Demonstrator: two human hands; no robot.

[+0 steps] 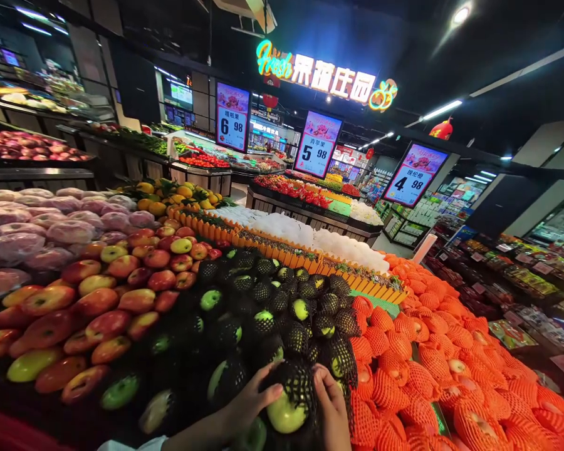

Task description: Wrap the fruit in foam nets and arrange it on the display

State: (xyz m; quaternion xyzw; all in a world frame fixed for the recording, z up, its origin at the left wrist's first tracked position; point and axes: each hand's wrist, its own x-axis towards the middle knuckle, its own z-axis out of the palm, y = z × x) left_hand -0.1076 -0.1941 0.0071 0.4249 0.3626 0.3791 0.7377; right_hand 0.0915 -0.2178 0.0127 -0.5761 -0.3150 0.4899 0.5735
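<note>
Low in the middle of the head view is a green apple [286, 413], partly covered by a black mesh foam sleeve [295, 378]. Its lower front is bare. My left hand [254, 398] grips it from the left, the thumb along its upper left side. On the other side my right hand [331, 401] has its fingers closed on the sleeve's right edge. The apple is held just over a heap of green apples in black sleeves [282, 300], several of them with green skin showing.
Red-yellow apples [108, 326] lie to the left, with plastic-wrapped fruit [66, 225] behind them. Fruits in orange foam nets [432, 376] fill the right side. An orange picket-like divider [282, 247] runs along the back. Price screens [318, 144] hang above.
</note>
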